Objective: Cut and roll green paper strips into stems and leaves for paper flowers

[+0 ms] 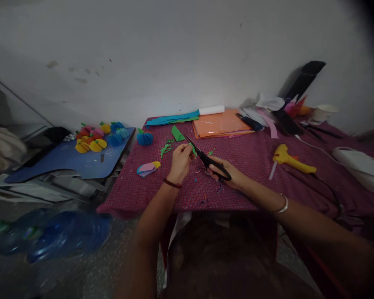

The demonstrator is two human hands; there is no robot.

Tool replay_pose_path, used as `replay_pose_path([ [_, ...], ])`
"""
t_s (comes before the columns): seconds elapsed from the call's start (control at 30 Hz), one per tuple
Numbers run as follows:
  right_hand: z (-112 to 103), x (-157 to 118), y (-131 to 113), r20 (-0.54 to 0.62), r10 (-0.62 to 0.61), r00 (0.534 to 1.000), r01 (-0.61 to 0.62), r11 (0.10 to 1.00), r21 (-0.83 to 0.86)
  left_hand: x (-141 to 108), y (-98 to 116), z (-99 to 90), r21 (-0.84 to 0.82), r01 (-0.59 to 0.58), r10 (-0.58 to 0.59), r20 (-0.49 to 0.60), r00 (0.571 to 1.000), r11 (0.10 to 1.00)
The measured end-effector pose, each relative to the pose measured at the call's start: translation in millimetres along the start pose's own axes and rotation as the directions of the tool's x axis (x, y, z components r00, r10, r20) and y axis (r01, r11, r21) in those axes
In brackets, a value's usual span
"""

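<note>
My right hand [222,169] is closed around the handles of black scissors [212,162], whose blades point up and left. Beside the blades, my left hand [181,160] pinches a small piece of green paper [194,150]. Just behind my hands lies a larger folded green paper [177,133]. Green paper cuttings [165,149] are scattered to the left of my left hand. Nearer the table's left edge rests a small stack of pink, blue and yellow paper pieces [148,168]. A blue paper fruit shape [145,138] with a green top sits behind that stack.
A yellow glue gun [291,160] lies on the right of the red checked tablecloth [174,195]. Orange sheets [218,123] and rolled blue paper [171,119] lie by the wall. Colourful paper fruits [95,144] stand on a blue side table [65,160]. Large bottles [71,236] lie on the floor.
</note>
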State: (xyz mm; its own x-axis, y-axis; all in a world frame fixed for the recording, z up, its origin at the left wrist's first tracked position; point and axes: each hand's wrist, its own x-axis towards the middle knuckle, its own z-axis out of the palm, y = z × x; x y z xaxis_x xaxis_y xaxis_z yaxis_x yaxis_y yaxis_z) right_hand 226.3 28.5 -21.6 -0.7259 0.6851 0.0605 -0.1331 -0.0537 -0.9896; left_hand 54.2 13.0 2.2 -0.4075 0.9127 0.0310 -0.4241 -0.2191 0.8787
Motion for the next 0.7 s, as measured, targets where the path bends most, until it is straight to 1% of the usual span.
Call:
replay_pose_path([
  [0.33, 0.7, -2.8, -7.2, -0.029, 0.025, 0.999, -0.026, 0.999, -0.040, 2.0, 4.4, -5.2, 0.015, -0.008, 0.007, 0.073, 0.997, 1.000],
  [0.53, -7.8, -2.5, -6.0, 0.016, 0.023, 1.000, -0.022, 0.997, -0.076, 3.9, 8.4, -10.3, 0.054, 0.053, -0.059, 0.116, 0.991, 0.997],
  [0.7, -14.3, -1.7, -4.3, 0.028, 0.006, 1.000, -0.003, 0.992, -0.126, 5.4, 11.0, -14.8, 0.114, 0.068, -0.085, 0.153, 0.985, 0.991],
])
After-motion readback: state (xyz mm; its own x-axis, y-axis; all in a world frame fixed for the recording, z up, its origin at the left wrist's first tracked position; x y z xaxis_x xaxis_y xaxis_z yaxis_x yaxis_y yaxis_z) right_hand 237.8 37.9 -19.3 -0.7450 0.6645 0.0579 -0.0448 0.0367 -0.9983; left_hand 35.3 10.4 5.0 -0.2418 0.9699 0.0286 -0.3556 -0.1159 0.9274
